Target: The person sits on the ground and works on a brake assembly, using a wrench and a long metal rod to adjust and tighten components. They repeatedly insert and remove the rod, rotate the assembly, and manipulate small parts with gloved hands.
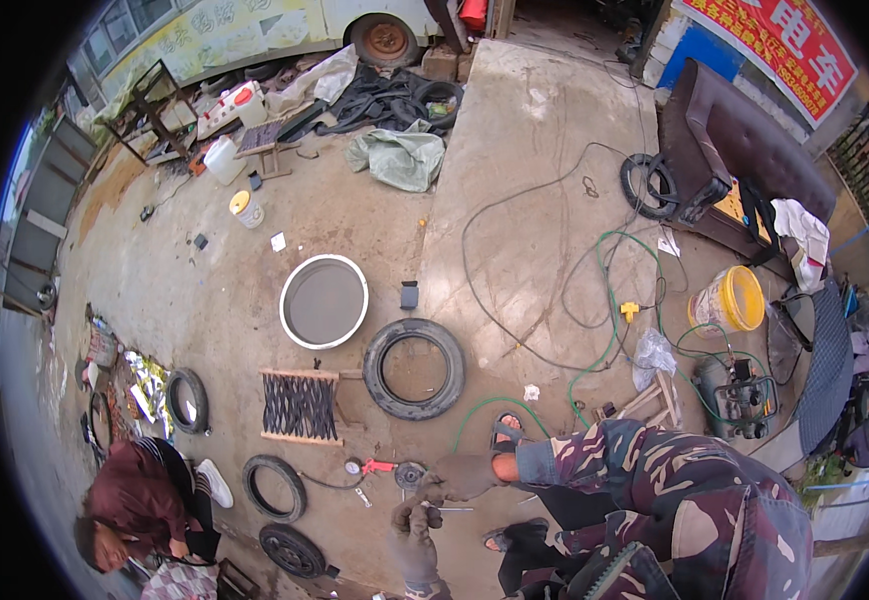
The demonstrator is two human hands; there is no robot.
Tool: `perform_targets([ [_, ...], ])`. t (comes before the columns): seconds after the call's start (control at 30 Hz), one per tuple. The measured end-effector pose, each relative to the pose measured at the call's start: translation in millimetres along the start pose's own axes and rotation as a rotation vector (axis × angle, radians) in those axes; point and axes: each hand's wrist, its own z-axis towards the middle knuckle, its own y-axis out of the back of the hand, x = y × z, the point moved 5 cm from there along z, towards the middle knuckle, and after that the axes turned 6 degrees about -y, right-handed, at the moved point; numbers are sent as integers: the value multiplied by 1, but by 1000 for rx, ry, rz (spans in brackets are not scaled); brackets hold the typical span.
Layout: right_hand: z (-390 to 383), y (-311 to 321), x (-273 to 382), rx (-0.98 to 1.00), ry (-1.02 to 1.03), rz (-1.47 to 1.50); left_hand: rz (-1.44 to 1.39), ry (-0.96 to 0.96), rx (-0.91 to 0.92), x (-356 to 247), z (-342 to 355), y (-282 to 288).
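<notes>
My left hand [414, 528], in a dark grey glove, is at the lower middle with its fingers curled in. A thin metal rod [457, 509] sticks out to the right from it. Just above, my right hand [437, 486] reaches in from the right, close to the left one; its fingers are blurred. Beside the hands lies a small dark hub-like disc [410, 475]. A red-handled inflator [379, 466] with a round gauge and hose is left of the disc. Farther left are a narrow tyre [275, 461] and, below it, a dark wheel [293, 551].
A larger tyre [457, 375], a basin of murky water [363, 283] and a strapped low stool [300, 437] stand ahead. Hoses and cables cross the concrete toward a compressor [740, 395] and yellow bucket [743, 298]. Another person [140, 500] sits at the lower left.
</notes>
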Motion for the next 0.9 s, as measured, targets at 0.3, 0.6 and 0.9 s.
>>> perform_targets([
  [0.3, -69, 153, 28, -410, 64, -233, -342, 428, 127, -36, 87, -134],
  [0.6, -119, 282, 1, -373, -108, 403, 185, 136, 493, -118, 190, -276],
  [0.9, -122, 442, -45, -573, -227, 810, 263, 224, 593, -133, 347, -425],
])
